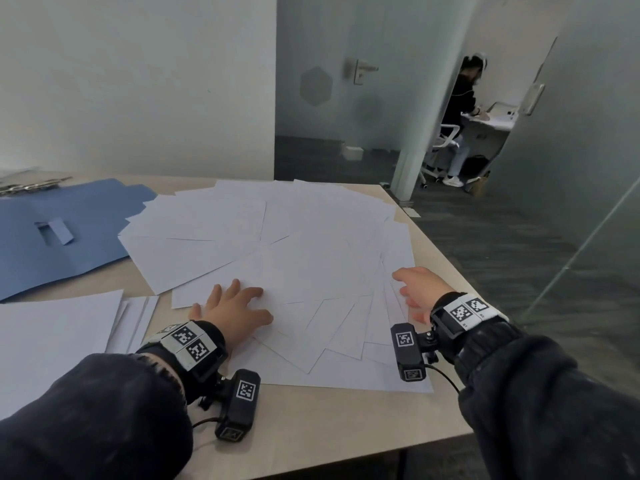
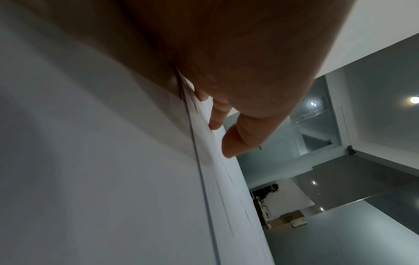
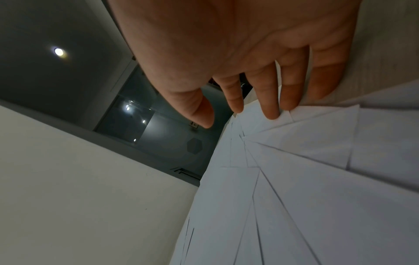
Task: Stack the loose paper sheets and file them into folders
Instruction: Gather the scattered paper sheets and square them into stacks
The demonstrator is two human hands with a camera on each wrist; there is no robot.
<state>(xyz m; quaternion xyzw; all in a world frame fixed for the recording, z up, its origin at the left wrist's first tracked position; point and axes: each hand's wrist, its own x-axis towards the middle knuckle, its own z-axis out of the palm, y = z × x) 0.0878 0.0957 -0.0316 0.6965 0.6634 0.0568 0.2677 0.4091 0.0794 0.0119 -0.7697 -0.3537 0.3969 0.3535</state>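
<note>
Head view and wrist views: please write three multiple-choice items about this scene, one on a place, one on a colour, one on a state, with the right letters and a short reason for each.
1. Where does the open folder lie relative to the fan of loose sheets?
A. to its left
B. to its right
C. on top of it

2. What colour is the folder?
A. red
B. blue
C. yellow

3. How is the left hand placed?
A. fist closed, in the air
B. gripping the folder
C. fingers spread, flat on the sheets

Answers:
1 A: the head view shows the folder at the table's far left, its edge under the sheets.
2 B: its whole surface is blue.
3 C: the fingers lie straight and spread on the paper, while the right hand touches the fan's right edge with straight fingers.
</note>
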